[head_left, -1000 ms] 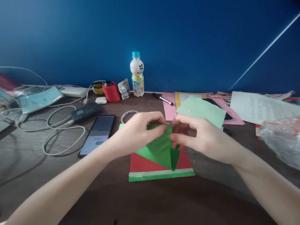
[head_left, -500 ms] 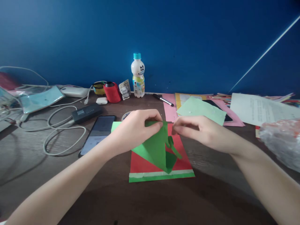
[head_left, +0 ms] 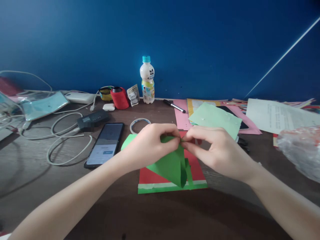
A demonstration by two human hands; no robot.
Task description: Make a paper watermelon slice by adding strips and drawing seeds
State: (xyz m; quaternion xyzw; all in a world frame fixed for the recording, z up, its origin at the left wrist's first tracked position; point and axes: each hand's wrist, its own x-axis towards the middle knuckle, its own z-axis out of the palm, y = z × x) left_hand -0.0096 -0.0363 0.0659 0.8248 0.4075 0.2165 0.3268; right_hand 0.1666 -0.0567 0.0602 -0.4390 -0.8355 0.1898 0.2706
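A folded green paper [head_left: 170,165] hangs point-down between my hands, above a red sheet [head_left: 150,177] with white and green stripes along its near edge. My left hand [head_left: 147,145] pinches the green paper's top from the left. My right hand [head_left: 220,150] pinches the same top edge from the right, fingertips meeting those of the left. Both hands are closed on the paper, a little above the brown table [head_left: 125,213].
A phone [head_left: 105,144] lies left of the hands, a tape ring [head_left: 138,124] behind them. Cables [head_left: 67,133], a black box [head_left: 91,120] and masks sit far left. A bottle [head_left: 147,80], red spool [head_left: 119,97] and pen [head_left: 174,106] stand at the back. Pale green and pink sheets [head_left: 215,116] and a plastic bag [head_left: 300,150] lie right.
My right hand, which had drawn apart from the paper's top half a second ago, has come back to it. The green paper's loose flap has closed in against the main fold.
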